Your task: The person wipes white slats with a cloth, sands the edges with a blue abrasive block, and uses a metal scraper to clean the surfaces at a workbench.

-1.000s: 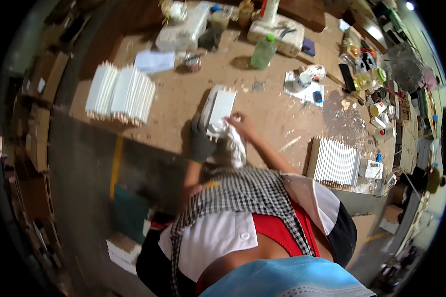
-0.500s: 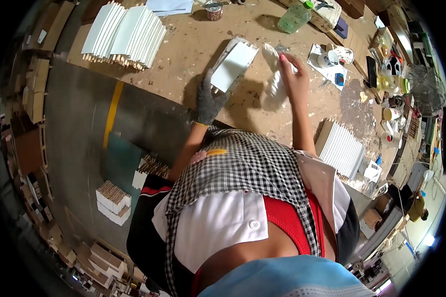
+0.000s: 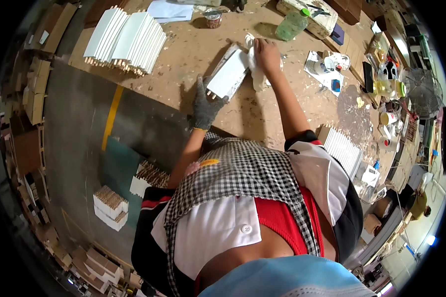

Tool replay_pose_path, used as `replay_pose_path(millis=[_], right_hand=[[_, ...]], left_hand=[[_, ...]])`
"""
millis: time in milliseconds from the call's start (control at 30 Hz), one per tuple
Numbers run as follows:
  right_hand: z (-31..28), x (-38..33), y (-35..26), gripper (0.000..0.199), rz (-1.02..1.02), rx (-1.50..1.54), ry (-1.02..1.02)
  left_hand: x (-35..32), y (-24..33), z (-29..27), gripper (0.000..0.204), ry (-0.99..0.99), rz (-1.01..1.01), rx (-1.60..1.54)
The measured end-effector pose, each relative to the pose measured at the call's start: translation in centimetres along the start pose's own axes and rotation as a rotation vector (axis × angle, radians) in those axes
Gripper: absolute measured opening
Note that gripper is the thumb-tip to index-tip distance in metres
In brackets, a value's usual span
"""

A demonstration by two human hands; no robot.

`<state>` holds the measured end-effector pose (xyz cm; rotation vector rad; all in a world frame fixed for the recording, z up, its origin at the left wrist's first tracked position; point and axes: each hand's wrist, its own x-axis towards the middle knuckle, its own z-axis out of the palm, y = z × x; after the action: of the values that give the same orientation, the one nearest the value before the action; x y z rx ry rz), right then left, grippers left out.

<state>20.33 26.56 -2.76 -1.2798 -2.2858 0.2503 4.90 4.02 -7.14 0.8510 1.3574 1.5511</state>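
Note:
My left hand [image 3: 206,106], in a grey knitted glove, grips the near end of a white rectangular panel [image 3: 229,73] with short wooden pegs sticking out of that end. Under and behind the panel shows a paint-stained strip [image 3: 225,55], mostly covered. Bare and closed, my right hand [image 3: 268,55] clutches a crumpled white cloth [image 3: 259,80] along the panel's right edge. The fingertips of that hand are partly hidden behind its back.
Stacked white pegged panels [image 3: 129,42] stand at the far left of the bench [image 3: 183,64], with more panels [image 3: 341,148] at right. A green bottle [image 3: 291,27], a small jar [image 3: 213,20] and a white cup [image 3: 324,66] stand beyond. A fan [image 3: 423,91] is at far right.
My right hand has moved left with the cloth, from apart to against the panel's right edge. The panel has shifted slightly toward me and left, still in my left hand.

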Motion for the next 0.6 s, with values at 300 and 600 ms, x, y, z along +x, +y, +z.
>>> replay_pose_path(millis=[300,600], right_hand=[[-0.5,-9.3,-2.5,0.050,-0.285,0.012,-0.131],[-10.7,7.7,6.9,0.028,-0.059,0.058,0.702]], left_hand=[[0.4,1.9,1.2,0.104,0.003,0.103,0.148],[0.0,1.0,0.7,0.100,0.076,0.111,0.414]])
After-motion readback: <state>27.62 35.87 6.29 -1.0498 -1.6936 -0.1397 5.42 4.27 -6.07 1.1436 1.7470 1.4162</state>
